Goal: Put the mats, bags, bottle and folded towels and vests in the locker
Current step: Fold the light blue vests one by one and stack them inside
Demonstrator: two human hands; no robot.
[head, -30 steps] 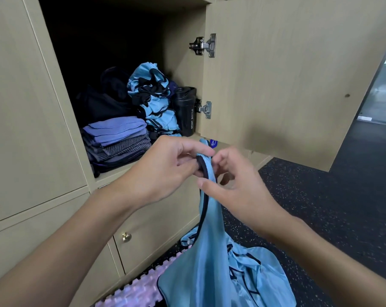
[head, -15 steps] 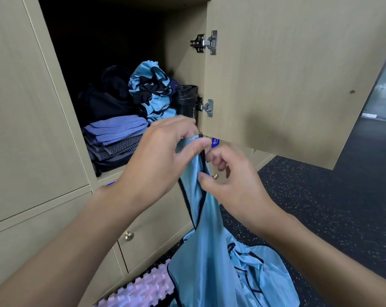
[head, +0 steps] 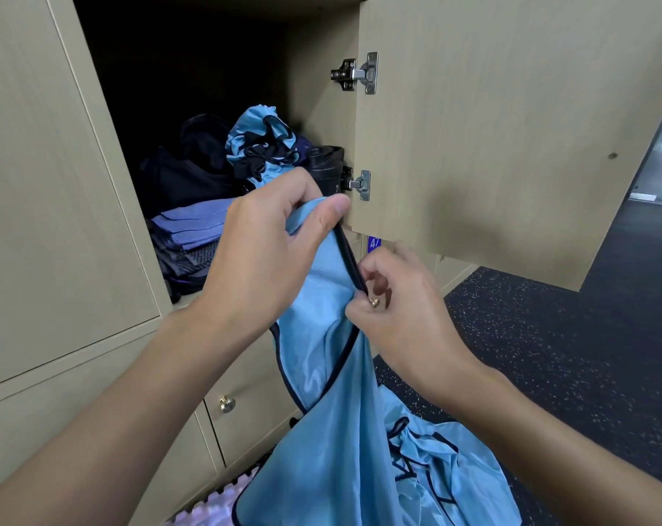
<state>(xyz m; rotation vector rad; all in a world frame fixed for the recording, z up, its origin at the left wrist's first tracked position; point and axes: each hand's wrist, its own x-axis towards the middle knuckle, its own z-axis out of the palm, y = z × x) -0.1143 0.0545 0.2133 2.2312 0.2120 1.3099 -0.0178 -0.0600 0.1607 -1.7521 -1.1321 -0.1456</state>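
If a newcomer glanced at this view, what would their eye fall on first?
The light blue vest, centre frame, hanging down toward the floor: the left hand grips its top and the right hand pinches its dark trim just below. Behind them, the open locker holds folded towels, a bundle of blue vests and a black bottle by the hinge side.

At right we see a dark speckled floor (head: pixel 549 354). Lower centre, we find a brass knob (head: pixel 226 404) on a beige door (head: pixel 245 430). A blue number tag (head: pixel 375 242) sits mid-frame.
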